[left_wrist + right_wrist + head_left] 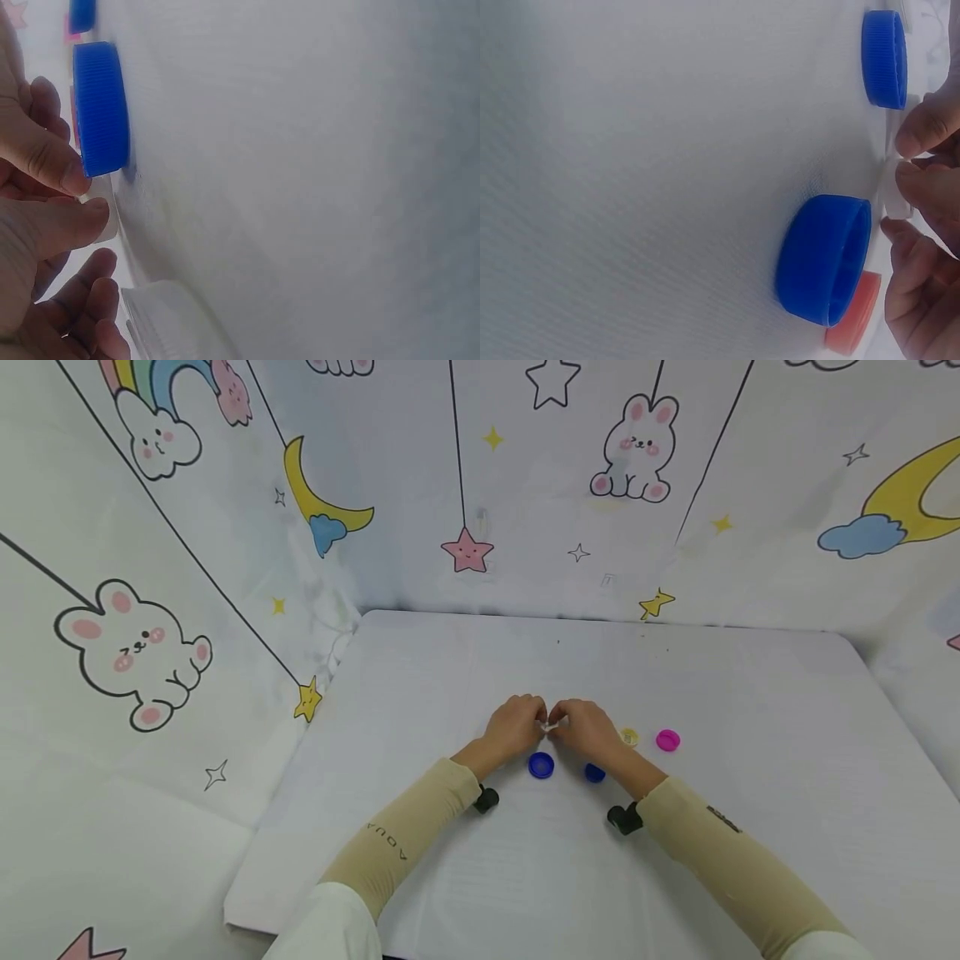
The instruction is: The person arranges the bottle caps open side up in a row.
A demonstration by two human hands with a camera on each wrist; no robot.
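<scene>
Over the middle of the white table, my left hand (515, 727) and right hand (588, 731) meet with fingertips nearly touching. Both pinch a small white piece (548, 727) between thumb and fingers; its kind is unclear. In the left wrist view, part of this white piece (107, 217) shows below the thumbs. Just in front of the hands lies a round blue bottle cap (541, 766). A second blue cap (595, 773) sits partly behind the right wrist; it looms large and hollow side out as a blue cap (821, 262) in the right wrist view.
Beyond the right wrist lie a yellow cap (629, 737), partly covered, and a pink cap (667, 740). An orange-red cap (855, 315) shows in the right wrist view. A clear whitish cap (172, 322) stands near the left hand. Patterned cloth (420, 510) walls the table's back.
</scene>
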